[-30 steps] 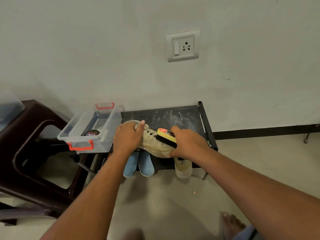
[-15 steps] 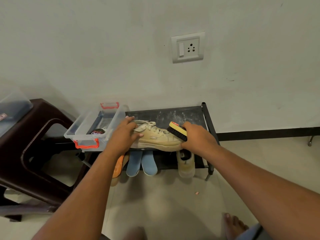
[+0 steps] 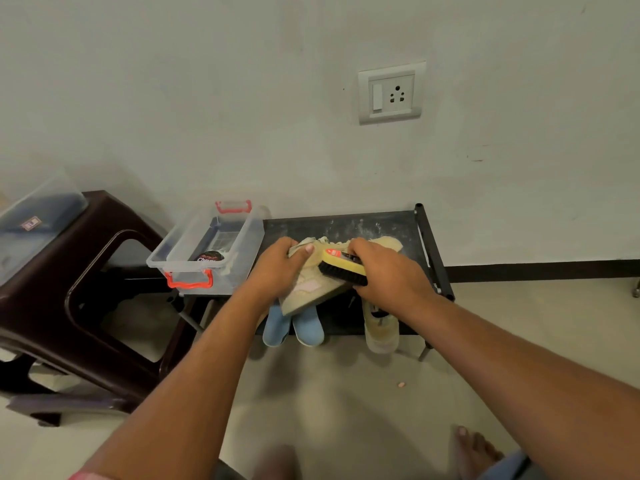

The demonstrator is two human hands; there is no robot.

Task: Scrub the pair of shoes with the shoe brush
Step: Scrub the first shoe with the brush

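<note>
The shoe [image 3: 313, 289] has tipped since half a second ago: it lay level along the top of the rack [image 3: 349, 225], and now one end hangs past the front edge with the sole rim slanting down to the left. The shoe brush [image 3: 343, 268] has shifted from the shoe's right end to its middle. The left grip [image 3: 280, 268] is curled round the upper end of the shoe, thumb on top, holding it off the rack. The right grip [image 3: 388, 275] is wrapped round the brush's yellow back, with the black bristles pressed against the shoe's side. A clear box [image 3: 207, 251] with red handles stands just left of the left grip, overhanging the rack's left end, and a polish tin [image 3: 210, 257] lies inside it. The rack's right rail [image 3: 431, 251] runs just beyond the right grip. A dusty strip of rack top shows between the shoe and the wall. On the lower tier, blue insoles [image 3: 292, 323] and a second pale shoe [image 3: 381, 329] poke out over the floor (toes outward, it seems). A brown stool [image 3: 86, 289] stands well to the left.
</note>
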